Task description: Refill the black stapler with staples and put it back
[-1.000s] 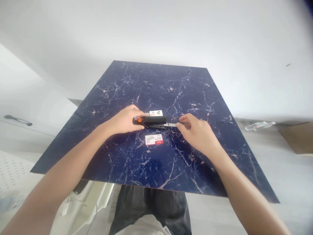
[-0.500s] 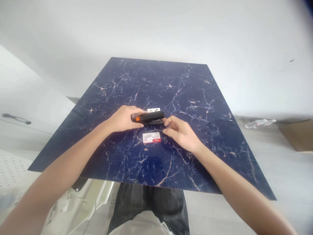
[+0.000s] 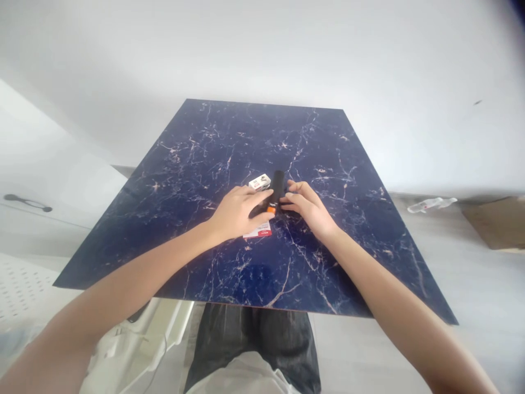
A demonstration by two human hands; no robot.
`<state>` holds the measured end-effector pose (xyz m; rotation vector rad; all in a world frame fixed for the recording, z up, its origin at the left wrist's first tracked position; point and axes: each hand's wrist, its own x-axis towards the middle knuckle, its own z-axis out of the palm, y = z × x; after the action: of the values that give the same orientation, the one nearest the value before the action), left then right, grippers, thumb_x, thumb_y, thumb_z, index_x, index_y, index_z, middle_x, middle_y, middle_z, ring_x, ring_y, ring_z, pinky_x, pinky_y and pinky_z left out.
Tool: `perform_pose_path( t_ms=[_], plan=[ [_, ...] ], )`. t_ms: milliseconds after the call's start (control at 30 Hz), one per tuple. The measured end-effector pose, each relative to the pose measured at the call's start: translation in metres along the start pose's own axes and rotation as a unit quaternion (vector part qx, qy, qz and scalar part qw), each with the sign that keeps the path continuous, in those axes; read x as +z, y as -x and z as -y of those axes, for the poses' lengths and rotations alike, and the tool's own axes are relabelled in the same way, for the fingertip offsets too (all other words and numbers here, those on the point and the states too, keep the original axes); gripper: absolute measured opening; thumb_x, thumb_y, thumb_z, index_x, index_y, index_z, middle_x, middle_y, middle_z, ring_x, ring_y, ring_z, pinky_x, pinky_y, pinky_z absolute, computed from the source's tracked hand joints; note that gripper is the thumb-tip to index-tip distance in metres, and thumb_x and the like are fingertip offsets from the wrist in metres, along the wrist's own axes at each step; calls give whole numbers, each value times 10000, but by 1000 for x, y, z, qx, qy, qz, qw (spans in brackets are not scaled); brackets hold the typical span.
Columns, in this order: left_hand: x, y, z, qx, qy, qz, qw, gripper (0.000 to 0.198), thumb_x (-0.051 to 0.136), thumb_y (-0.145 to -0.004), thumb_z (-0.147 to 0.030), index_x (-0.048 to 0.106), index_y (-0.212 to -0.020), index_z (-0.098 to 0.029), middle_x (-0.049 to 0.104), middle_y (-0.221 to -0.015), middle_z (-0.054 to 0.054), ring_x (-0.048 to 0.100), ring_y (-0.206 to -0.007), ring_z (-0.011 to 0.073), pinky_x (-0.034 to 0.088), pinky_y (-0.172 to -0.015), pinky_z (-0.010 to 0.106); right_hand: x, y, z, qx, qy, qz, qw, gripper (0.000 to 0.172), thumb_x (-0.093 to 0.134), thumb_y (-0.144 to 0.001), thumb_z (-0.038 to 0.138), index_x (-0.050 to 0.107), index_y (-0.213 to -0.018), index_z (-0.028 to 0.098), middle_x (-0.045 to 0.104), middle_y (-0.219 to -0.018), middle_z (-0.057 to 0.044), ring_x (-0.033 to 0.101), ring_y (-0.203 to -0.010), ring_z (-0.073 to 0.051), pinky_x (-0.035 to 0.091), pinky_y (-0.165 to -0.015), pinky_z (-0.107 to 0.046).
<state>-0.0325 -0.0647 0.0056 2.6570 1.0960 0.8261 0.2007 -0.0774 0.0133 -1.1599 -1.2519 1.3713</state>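
Between the spread left hand and loosely curled right hand (can't tell if either grips) sits a slim black stapler; beyond it, glossy veined tabletop reaches a straight edge.

Looks like matt black plastic on the stapler, smooth orange plastic on its tab. Gleams glossy and smooth, veined like marble, across the table. Seems printed card on the box and pack, dull cardboard on the carton, cloth on the trousers.
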Motion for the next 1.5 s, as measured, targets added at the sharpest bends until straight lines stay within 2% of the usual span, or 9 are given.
perform_pose_path(
  t_ms=[133,267,367,500,600,833,1033,1400,1500],
  plan=[
    [-16,5,-2,3,88,125,988,557,652,-975,-476,554,-1465,-227,798,-1067,54,735,-1030,260,546,-916,409,-9,-4,-8,-22,100,-9,995,343,713,-871,521,523,-973,254,596,-1468,-66,710,-1007,-213,602,-926,-434],
    [-45,6,1,-16,96,256,962,736,813,-797,-451,562,-1463,-263,768,-1116,55,725,-954,245,520,-796,332,-8,1,-6,-38,201,15,979,390,749,-860,547,521,-1013,270,754,-1053,-39,725,-817,-233,608,-802,-439],
    [-56,4,8,-46,55,293,953,718,800,-781,-420,596,-1457,-289,771,-1047,47,717,-838,231,492,-716,313,-2,9,1,-58,264,25,963,415,781,-845,510,518,-1061,273,748,-875,-23,729,-774,-257,600,-762,-441],
    [-49,2,15,-100,-45,217,970,553,670,-918,-494,651,-1413,-248,772,-1120,103,733,-863,278,518,-751,367,2,14,6,-68,287,20,955,397,781,-852,459,519,-1083,269,756,-906,-39,742,-812,-267,610,-802,-463],
    [-40,3,15,-87,-57,169,980,480,584,-1000,-505,674,-1364,-206,761,-1157,130,732,-957,294,541,-818,396,2,13,2,-74,263,25,962,384,788,-852,447,522,-1066,271,760,-994,-56,753,-902,-274,625,-868,-485],
    [-33,7,11,18,41,179,983,508,749,-908,-405,657,-1377,-235,702,-1236,118,669,-1131,299,541,-976,433,0,12,0,-78,204,36,975,386,804,-846,446,482,-965,271,729,-1186,-73,744,-1037,-268,642,-920,-473],
    [-24,9,13,19,24,166,986,420,735,-919,-353,689,-1312,-213,701,-1133,106,667,-1056,284,558,-923,431,-6,14,10,-63,242,78,965,426,823,-826,449,446,-909,268,742,-1108,-59,744,-922,-266,625,-822,-465],
    [-26,8,12,40,9,141,989,388,647,-978,-422,705,-1292,-202,718,-1150,112,650,-1082,288,515,-972,459,-9,15,9,-36,232,98,967,475,847,-804,503,478,-988,266,716,-1040,-35,731,-969,-271,611,-897,-468],
    [-35,3,22,14,-25,102,994,370,567,-1024,-439,719,-1267,-206,715,-1140,112,619,-1064,292,475,-993,490,-9,16,8,-39,226,104,968,463,837,-822,511,494,-1012,265,712,-1076,-44,731,-997,-270,614,-932,-479]
  ],
)
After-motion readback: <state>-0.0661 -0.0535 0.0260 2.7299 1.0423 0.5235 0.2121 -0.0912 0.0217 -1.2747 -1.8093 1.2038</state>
